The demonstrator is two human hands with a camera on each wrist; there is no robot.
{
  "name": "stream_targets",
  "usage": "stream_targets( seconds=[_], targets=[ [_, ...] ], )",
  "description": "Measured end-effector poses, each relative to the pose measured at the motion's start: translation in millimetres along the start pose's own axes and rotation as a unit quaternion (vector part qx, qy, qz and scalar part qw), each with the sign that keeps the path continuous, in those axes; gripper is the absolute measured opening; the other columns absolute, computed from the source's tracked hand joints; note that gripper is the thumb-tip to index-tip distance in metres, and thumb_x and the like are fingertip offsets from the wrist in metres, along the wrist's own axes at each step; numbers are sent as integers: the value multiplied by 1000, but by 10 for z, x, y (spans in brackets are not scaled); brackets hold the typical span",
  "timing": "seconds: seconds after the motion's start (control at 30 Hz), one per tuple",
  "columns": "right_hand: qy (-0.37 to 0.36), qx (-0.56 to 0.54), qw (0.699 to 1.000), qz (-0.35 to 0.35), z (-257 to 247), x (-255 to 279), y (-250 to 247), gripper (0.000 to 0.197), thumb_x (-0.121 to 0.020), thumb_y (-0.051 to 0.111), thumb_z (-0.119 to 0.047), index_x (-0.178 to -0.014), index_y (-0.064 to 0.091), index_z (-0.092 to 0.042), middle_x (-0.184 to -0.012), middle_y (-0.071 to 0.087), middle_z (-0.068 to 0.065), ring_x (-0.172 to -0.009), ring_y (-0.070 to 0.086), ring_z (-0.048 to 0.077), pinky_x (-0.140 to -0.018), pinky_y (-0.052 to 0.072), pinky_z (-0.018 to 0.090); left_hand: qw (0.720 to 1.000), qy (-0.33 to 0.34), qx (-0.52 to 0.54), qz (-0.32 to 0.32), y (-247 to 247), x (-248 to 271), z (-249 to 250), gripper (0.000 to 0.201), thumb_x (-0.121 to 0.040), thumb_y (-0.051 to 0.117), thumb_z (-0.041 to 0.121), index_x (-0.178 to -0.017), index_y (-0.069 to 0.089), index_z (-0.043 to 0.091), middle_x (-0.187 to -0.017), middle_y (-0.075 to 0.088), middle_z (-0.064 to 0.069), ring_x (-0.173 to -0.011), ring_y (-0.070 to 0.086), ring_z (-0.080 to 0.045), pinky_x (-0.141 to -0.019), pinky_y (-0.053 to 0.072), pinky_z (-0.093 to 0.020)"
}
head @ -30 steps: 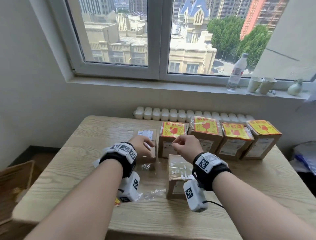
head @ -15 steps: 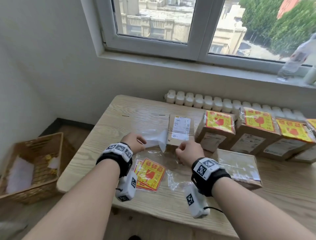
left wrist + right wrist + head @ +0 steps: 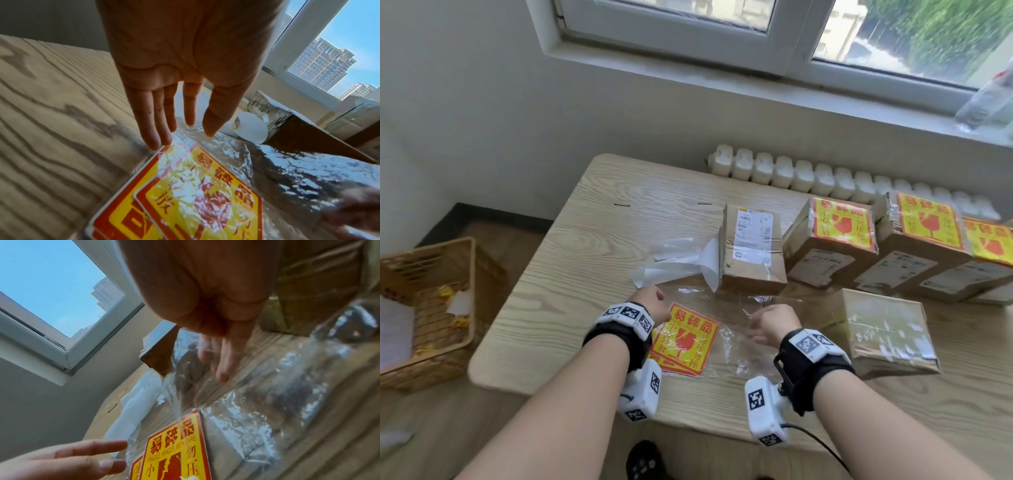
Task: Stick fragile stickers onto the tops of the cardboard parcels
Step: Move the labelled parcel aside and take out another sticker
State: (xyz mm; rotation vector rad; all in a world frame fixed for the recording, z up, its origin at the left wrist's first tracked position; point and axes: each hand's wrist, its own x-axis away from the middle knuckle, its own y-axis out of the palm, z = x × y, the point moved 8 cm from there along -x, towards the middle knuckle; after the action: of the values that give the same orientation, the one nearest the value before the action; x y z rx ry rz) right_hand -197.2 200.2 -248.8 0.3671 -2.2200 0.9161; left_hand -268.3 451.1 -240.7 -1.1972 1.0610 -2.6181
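Note:
A small stack of yellow-and-red fragile stickers [image 3: 683, 344] [image 3: 197, 194] [image 3: 174, 451] lies inside a clear plastic bag [image 3: 750, 329] at the table's front. My left hand [image 3: 654, 301] [image 3: 179, 134] is open, its straight fingertips touching the bag at the stickers' far corner. My right hand [image 3: 763, 320] [image 3: 218, 368] hovers open over the bag's right half, holding nothing. One cardboard parcel without a sticker [image 3: 751, 250] stands behind the bag. Another one [image 3: 887, 335] lies to the right. Three stickered parcels [image 3: 835, 236] line the back right.
Curled white backing paper [image 3: 674, 263] lies left of the bare parcel. A wicker basket [image 3: 462, 274] with scraps sits on the floor to the left. A radiator [image 3: 825, 174] and a windowsill run behind the wooden table [image 3: 571, 281].
Both hands came down from the parcel row to the sticker bag. The left hand let go of the white backing paper, which now lies on the table. The view swung left and down.

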Motion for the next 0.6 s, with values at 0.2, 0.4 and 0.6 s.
stream_targets(
  seconds=[0.2,0.4,0.6],
  targets=[
    [16,-92,994,-48,31,37,299,39,-93,32,16,-64,47,-4,-58,53,16,-45,51,21,-54,37,34,1000,-15,17,-4,49,-116,-175,56,-79,69,19,-131,46,18,-128,57,-6,-109,59,-24,-91,52,-38],
    [31,-95,988,-114,10,-36,663,21,-85,60,10,-76,57,-9,-79,64,11,-68,67,19,-64,58,26,996,-12,89,-18,66,-208,-274,49,-74,66,9,-121,54,18,-119,62,-4,-102,64,-24,-86,56,-41],
    [70,-60,992,-88,-2,-99,779,16,-78,78,-7,-77,63,-3,-71,67,9,-50,60,14,-49,50,22,994,2,106,-17,99,-288,-321,51,-70,69,7,-117,56,21,-116,63,-3,-105,63,-24,-91,54,-41]
  ],
)
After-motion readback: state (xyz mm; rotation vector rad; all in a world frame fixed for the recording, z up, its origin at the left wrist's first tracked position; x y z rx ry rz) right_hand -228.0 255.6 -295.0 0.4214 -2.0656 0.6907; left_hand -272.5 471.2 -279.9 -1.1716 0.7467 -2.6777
